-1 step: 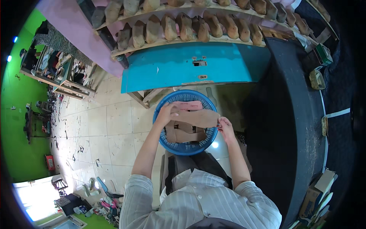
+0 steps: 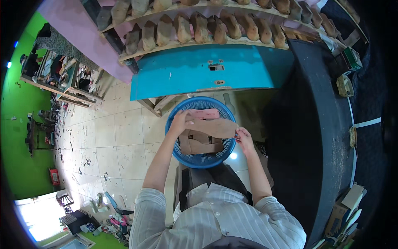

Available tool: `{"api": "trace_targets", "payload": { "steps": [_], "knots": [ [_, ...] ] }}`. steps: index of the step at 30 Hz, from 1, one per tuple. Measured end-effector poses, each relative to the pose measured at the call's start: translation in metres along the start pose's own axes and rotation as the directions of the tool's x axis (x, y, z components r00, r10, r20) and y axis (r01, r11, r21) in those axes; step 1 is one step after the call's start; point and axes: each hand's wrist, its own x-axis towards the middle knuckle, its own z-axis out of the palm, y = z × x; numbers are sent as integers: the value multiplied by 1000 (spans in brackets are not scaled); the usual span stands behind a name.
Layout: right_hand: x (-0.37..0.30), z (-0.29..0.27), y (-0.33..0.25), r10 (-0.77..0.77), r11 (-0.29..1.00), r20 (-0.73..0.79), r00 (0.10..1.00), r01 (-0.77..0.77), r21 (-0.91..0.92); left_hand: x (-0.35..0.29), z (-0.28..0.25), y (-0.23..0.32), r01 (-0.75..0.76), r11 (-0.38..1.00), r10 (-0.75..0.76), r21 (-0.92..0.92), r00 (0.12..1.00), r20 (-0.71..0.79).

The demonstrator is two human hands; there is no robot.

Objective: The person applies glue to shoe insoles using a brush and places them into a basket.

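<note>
On the far left a green wall (image 2: 16,124) bounds a tiled floor (image 2: 120,137) littered with scraps, and a cluttered rack (image 2: 58,79) stands against it. Moving right, the left hand (image 2: 180,123) reaches over a round blue basket (image 2: 199,159) that sits just in front of the person's lap; its grip is closed on the left end of a flat brown sole-shaped piece (image 2: 211,128), fingers curled over the top edge. That piece is held level above the basket, spanning between both hands, with more brown cut pieces (image 2: 201,145) lying in the basket beneath it. The right hand (image 2: 245,137) pinches the piece's right end between thumb and fingertips. Above the basket runs a turquoise panel (image 2: 207,70), and over it wooden shelves carry rows of shoe lasts (image 2: 199,29). To the right a dark bench (image 2: 315,124) curves down the side, with boxes (image 2: 346,207) near its lower end.
</note>
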Motion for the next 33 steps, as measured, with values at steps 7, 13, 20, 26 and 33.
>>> {"api": "trace_targets", "payload": {
  "steps": [7,13,20,26,33],
  "knots": [
    [16,-2,73,31,992,139,990,-14,-122,27,39,-60,380,916,-398,-126,901,-176],
    [14,7,136,39,991,171,985,-16,-133,32,75,-78,344,933,-361,-108,891,-276],
    [15,16,156,179,949,180,967,-122,-290,52,81,-84,271,937,-287,-222,957,-41],
    [20,33,162,226,846,178,958,-102,-523,65,87,-87,178,976,-172,-124,983,62],
    [26,47,171,194,578,130,972,-6,-816,67,99,-81,218,973,-226,74,966,123]
  ]
}}
